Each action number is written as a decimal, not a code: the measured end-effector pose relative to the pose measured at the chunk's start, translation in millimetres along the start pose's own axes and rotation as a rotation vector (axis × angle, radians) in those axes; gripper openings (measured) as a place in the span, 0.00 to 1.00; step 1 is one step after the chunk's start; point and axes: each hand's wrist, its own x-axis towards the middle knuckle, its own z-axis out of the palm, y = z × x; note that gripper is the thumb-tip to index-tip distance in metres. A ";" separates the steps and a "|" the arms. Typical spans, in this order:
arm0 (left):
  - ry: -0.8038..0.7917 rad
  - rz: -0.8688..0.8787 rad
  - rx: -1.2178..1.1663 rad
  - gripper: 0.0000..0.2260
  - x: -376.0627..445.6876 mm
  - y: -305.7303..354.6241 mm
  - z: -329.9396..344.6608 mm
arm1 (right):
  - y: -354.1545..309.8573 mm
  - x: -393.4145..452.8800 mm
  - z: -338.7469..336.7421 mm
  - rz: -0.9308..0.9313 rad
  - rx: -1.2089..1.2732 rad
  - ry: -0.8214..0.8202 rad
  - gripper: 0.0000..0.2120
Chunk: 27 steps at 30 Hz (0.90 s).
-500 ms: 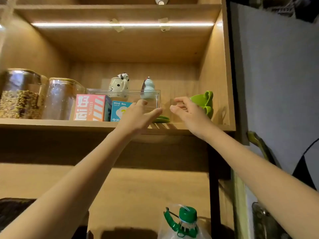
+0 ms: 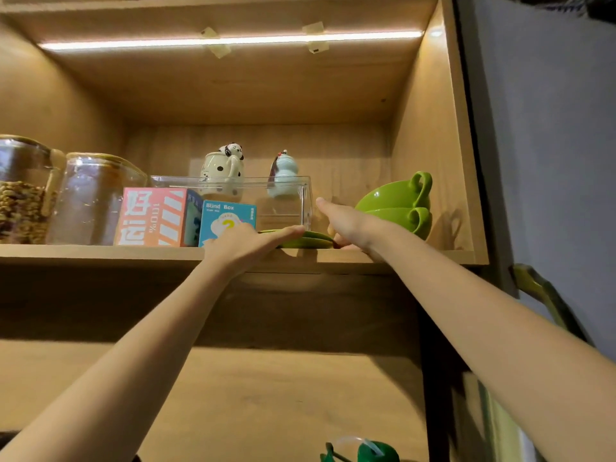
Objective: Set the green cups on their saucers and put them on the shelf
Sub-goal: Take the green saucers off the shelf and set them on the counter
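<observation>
Two green cups [image 2: 396, 203] sit stacked one inside the other at the right end of the shelf [image 2: 100, 253], handles pointing right. Flat green saucers [image 2: 308, 240] lie at the shelf's front edge, in front of a clear box. My left hand [image 2: 248, 243] lies over the saucers' left rim with its fingers stretched out on top. My right hand [image 2: 351, 226] holds the right rim with its lower fingers curled at the edge and its forefinger pointing up. How many saucers are stacked is hard to tell.
A clear plastic box [image 2: 286, 201] holding a spotted mug [image 2: 221, 173] and a pale blue figurine [image 2: 283, 176] stands behind the saucers. A blue Blind Box carton [image 2: 226, 220], a pink carton [image 2: 153, 218] and two glass jars [image 2: 93, 198] fill the left.
Both hands have dropped from in front of the clear box onto the saucers, one at each rim. The view has moved closer to the shelf and tilted up.
</observation>
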 end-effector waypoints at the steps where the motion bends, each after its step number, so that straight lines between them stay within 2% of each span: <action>1: 0.016 -0.015 -0.024 0.25 0.2 -0.2 1.1 | -0.6 -0.1 0.9 0.003 0.002 -0.004 0.29; 5: 0.044 -0.042 -0.125 0.23 1.8 1.6 0.4 | -2.7 -3.6 3.2 0.004 0.026 -0.010 0.23; 7: 0.003 -0.059 -0.168 0.21 -1.4 4.8 -2.1 | -3.9 -9.2 1.6 0.017 0.019 0.007 0.26; 10: 0.026 -0.068 -0.166 0.32 -9.9 9.1 -7.8 | -6.8 -15.9 0.0 0.034 0.052 -0.001 0.26; 12: 0.045 -0.048 -0.161 0.34 -16.3 12.9 -11.6 | -10.4 -20.3 -2.3 0.076 0.129 0.001 0.23; 14: 0.069 -0.060 -0.200 0.32 -21.9 18.7 -15.8 | -13.6 -25.3 -7.2 0.128 0.205 0.017 0.21; 16: 0.107 -0.062 -0.262 0.27 -30.3 26.0 -21.3 | -17.3 -34.2 -12.6 0.164 0.312 0.019 0.20; 19: 0.157 -0.057 -0.389 0.23 -43.9 33.5 -29.8 | -27.6 -55.6 -19.6 0.229 0.575 -0.005 0.25; 22: 0.162 -0.079 -0.491 0.34 -60.7 39.9 -37.0 | -37.1 -77.1 -25.7 0.273 0.825 0.001 0.26; 27: 0.171 -0.090 -0.632 0.44 -94.6 44.1 -42.6 | -41.9 -108.1 -31.9 0.292 0.858 0.108 0.21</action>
